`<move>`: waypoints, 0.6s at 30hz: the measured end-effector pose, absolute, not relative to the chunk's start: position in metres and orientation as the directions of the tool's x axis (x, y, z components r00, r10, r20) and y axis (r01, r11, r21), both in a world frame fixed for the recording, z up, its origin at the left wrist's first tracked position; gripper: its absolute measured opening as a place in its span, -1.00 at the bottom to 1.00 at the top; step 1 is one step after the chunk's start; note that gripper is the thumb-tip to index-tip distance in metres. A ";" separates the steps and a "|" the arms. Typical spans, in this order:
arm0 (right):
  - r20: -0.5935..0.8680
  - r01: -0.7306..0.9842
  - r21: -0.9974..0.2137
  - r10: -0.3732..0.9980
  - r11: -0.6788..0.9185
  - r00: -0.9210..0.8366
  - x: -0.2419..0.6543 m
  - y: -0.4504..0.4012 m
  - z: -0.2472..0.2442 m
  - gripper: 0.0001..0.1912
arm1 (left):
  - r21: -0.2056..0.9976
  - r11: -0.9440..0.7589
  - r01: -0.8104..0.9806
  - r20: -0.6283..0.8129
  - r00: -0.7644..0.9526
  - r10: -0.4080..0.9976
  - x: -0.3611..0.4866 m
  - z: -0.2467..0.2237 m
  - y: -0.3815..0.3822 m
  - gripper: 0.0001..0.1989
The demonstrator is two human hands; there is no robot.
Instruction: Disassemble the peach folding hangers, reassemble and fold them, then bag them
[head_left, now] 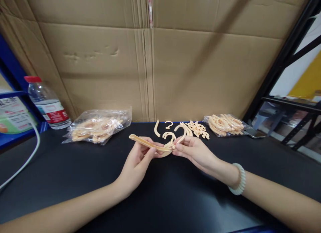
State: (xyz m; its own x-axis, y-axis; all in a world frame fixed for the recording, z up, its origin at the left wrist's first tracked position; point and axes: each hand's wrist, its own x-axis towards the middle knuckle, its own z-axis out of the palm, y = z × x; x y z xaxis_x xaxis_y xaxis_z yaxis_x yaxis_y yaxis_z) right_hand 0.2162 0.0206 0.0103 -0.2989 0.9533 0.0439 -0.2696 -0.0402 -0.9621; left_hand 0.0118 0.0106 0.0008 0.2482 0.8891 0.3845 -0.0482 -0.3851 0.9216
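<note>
My left hand is closed around a long, slightly curved cream-coloured bar, which slants down to the right. Between the fingertips of my right hand is a cream hook-shaped piece, its curve pointing up. The lower end of the hook is at the bar's right end; whether they are joined cannot be made out. Just beyond my hands lie more curved pieces, a small loose hook, a single bar piece and a pile of small hooks on the black table.
A clear bag of cream pieces lies at the left, another bag at the right beside a phone-like flat object. A red-capped bottle and white cable are far left. Cardboard stands behind.
</note>
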 end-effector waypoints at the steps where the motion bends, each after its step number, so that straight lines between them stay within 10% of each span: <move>1: 0.038 -0.261 -0.964 0.950 -0.046 -0.310 0.216 0.020 0.011 -0.74 | 0.916 -0.399 -0.038 0.395 0.242 0.886 0.012 0.001 0.010 -0.82; 18: 0.016 -0.238 -0.965 0.880 -0.111 -0.474 0.216 0.013 0.015 -0.75 | 0.828 -0.546 0.127 0.512 0.224 0.829 0.011 -0.002 0.002 -0.88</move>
State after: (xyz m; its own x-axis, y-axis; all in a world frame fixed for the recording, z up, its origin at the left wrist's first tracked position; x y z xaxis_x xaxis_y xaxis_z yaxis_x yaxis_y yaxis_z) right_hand 0.2161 0.0133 0.0147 -0.4743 0.8802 0.0159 -0.2382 -0.1109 -0.9649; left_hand 0.0114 0.0022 -0.0021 0.2239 0.8291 0.5124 0.1270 -0.5461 0.8281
